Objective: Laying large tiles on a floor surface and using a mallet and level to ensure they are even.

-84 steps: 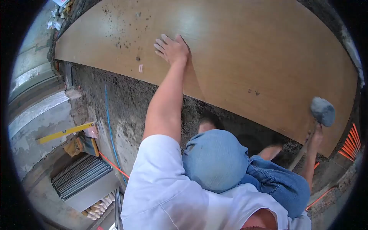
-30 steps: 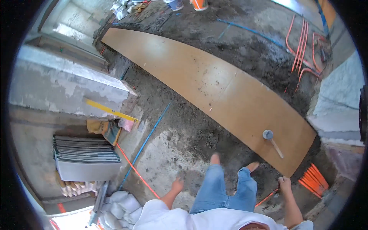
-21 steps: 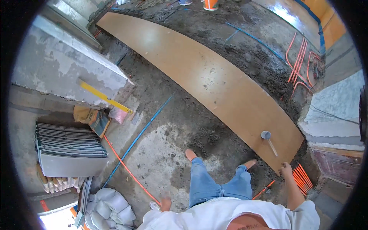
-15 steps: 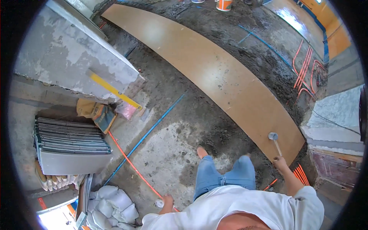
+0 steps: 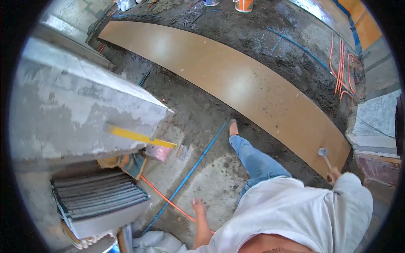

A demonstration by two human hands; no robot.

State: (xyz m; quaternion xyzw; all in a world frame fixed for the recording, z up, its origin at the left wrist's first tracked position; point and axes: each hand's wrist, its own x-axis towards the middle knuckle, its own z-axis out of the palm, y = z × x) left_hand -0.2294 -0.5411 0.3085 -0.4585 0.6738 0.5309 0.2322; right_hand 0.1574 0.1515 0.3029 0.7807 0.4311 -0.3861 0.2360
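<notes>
My right hand (image 5: 333, 175) grips the pale handle of a mallet (image 5: 322, 152). Its grey-white head is over the right end of a long tan slab (image 5: 249, 88), which lies across the floor; whether the two touch I cannot tell. My left hand (image 5: 199, 205) hangs low over bare concrete, near an orange pipe (image 5: 158, 192), with its fingers apart. I can make out nothing held in it. One of my feet (image 5: 233, 126) is beside the slab's near edge.
A blue pipe (image 5: 196, 160) crosses the orange one. At left are a rough wall (image 5: 88, 101), a yellow spirit level (image 5: 141, 135), a pink bag (image 5: 158, 152) and stacked panels (image 5: 105, 211). An orange-and-white bucket (image 5: 244, 5) stands far back; orange pipes (image 5: 340, 63) lie at right.
My body has turned and one leg has stepped forward toward the slab. My left hand has moved forward; the whitish item beside it earlier no longer shows. My right hand keeps the mallet.
</notes>
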